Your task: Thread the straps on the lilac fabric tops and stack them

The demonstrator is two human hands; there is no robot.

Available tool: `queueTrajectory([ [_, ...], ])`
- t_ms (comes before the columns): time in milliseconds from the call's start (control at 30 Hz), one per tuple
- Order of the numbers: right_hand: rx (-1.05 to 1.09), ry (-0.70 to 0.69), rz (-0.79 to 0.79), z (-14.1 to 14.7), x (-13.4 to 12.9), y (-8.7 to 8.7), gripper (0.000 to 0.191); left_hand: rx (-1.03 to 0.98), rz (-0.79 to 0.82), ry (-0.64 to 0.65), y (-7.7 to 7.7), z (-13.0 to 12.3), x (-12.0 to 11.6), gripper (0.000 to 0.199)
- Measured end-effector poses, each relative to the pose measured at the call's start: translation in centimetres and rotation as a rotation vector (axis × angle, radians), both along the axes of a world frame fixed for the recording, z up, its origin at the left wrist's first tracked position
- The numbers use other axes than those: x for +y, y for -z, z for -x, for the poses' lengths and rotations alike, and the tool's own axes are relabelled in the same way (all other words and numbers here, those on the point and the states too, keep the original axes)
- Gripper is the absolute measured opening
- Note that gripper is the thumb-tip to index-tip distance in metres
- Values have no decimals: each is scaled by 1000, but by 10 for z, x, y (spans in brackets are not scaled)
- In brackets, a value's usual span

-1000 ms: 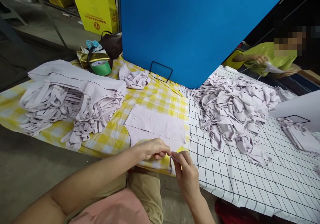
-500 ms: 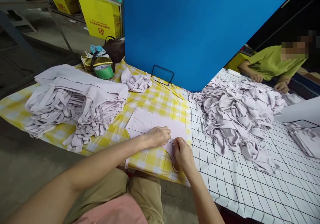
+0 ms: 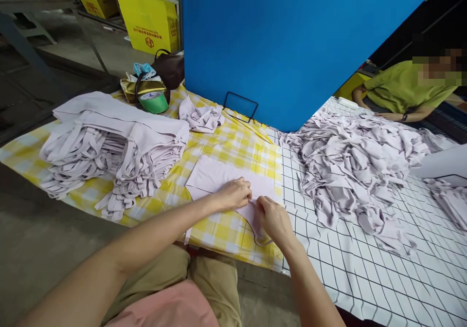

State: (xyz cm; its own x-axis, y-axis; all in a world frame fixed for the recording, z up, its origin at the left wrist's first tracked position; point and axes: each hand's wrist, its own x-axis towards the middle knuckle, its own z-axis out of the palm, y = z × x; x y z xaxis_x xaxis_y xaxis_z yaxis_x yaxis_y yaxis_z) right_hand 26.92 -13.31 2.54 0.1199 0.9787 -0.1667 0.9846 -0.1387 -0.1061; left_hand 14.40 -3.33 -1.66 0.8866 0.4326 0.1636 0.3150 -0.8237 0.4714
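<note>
In the head view, both hands have come in from beyond the near edge of a flat mauve garment piece [image 3: 213,173] and now work over it, so contact has shifted onto the fabric. The left hand [image 3: 233,194] curls above its near edge, fingertips down; the right hand [image 3: 275,220] is bent inward just beside, at the piece's 4 o'clock. Both look nearly closed, but whether either pinches cloth I cannot tell. From the piece, a layered stack [image 3: 124,122] lies at 10 o'clock, a loose heap [image 3: 350,156] at 2.
</note>
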Motion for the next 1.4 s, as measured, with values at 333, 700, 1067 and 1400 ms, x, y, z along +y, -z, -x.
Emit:
queueTrajectory([
  [333,-171,-49,133,-1,10,-3,18,61,175,-25,-18,2,1,15],
  [700,-290,-94,199,1,16,-5,19,51,214,-29,-15,1,5,13],
  [1067,-307,-132,237,8,20,-14,20,31,226,-18,-10,0,8,12],
  [1400,-253,-136,219,6,22,-14,20,20,242,-15,-3,-1,10,12],
])
